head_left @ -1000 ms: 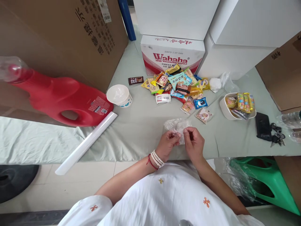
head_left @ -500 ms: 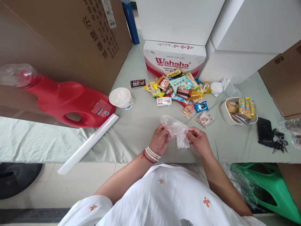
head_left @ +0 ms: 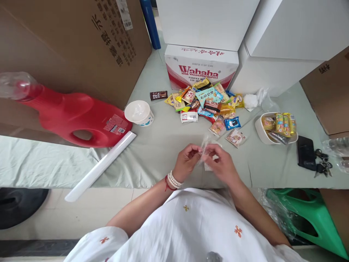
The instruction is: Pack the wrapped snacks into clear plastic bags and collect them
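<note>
A crumpled clear plastic bag (head_left: 205, 145) is pinched between both hands above the cloth-covered table. My left hand (head_left: 188, 159), with a beaded bracelet and red string at its wrist, is closed on the bag's left side. Fingers of my right hand (head_left: 220, 163) are closed on its right side, close against the left fingertips. Part of the bag hangs below the right fingers. Just beyond the hands lies a heap of wrapped snacks (head_left: 208, 100), with a pale biscuit packet (head_left: 235, 138) and a blue packet (head_left: 232, 123) at its near edge.
Left stand a white paper cup (head_left: 139, 113) with clear plastic inside, a red jug (head_left: 87, 118) and a white roll (head_left: 100, 167). Right are a white tub (head_left: 261, 134) of snacks, a black phone (head_left: 306, 153) and keys (head_left: 323, 167). A Wahaha box (head_left: 201, 65) stands behind the heap.
My right hand has moved left, up against my left hand. The plastic bag, spread between them before, is now bunched together at the fingertips.
</note>
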A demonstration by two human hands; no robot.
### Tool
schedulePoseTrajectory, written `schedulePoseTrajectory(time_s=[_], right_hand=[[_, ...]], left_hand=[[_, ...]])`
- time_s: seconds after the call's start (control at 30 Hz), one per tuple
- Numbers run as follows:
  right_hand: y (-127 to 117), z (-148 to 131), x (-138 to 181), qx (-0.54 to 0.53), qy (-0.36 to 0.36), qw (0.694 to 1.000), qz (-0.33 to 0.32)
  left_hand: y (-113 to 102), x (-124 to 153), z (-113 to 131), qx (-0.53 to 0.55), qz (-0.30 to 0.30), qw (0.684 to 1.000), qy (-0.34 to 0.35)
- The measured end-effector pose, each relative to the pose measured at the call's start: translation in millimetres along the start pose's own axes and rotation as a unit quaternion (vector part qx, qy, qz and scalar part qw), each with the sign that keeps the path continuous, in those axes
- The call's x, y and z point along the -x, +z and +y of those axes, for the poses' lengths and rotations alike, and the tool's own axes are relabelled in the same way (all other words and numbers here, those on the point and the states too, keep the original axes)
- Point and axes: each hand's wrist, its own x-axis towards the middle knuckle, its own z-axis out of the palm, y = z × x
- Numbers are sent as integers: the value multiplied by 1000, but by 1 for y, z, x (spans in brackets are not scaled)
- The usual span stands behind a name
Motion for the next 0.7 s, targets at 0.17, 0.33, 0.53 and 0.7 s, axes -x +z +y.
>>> schedulePoseTrajectory(time_s=[0.17, 0.33, 0.53, 0.7], right_hand=[[8, 6, -13, -77, 22, 997, 8], [-12, 32, -10, -77, 8, 996, 41], [-9, 31, 3, 58, -146, 987, -41], [-21, 46, 21, 76, -82, 992, 52]], left_hand=[[-16, -6, -6, -13, 112, 994, 5], [-39, -3, -11, 63, 99, 991, -57], [-22, -16, -6, -111, 65, 991, -33], [-17, -42, -14, -84, 120, 984, -103]])
